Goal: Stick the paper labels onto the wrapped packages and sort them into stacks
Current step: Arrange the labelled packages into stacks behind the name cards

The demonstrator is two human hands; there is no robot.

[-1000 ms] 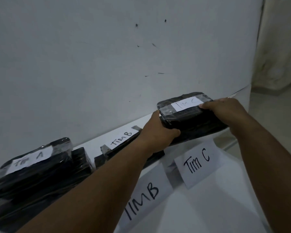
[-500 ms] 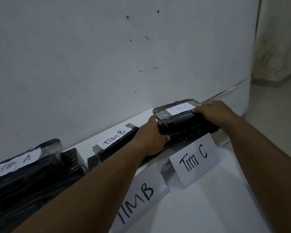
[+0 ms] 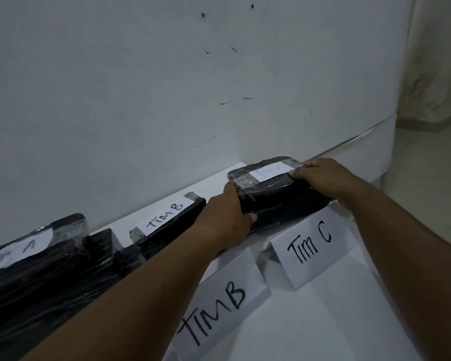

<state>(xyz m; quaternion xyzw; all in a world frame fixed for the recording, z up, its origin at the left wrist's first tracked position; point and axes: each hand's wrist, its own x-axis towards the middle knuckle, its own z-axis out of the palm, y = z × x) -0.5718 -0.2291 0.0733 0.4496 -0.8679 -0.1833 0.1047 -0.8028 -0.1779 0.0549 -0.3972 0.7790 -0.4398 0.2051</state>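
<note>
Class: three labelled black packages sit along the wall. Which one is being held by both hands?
The package labelled Tim C, farthest right, behind the Tim C sign. The left hand and right hand grip its ends; the Tim A and Tim B packages lie untouched.

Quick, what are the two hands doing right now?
Left hand: grips the near left end of the black plastic-wrapped package labelled Tim C.
Right hand: grips the same package's right end.

Glossy clear plastic film is wrapping the black package (image 3: 276, 194), catching light in wrinkles. Its label (image 3: 270, 172) is looking like matt white paper, as is the folded sign (image 3: 310, 246). The counter (image 3: 323, 321) is showing smooth white; the wall (image 3: 141, 100) is looking matt, scuffed.
</note>
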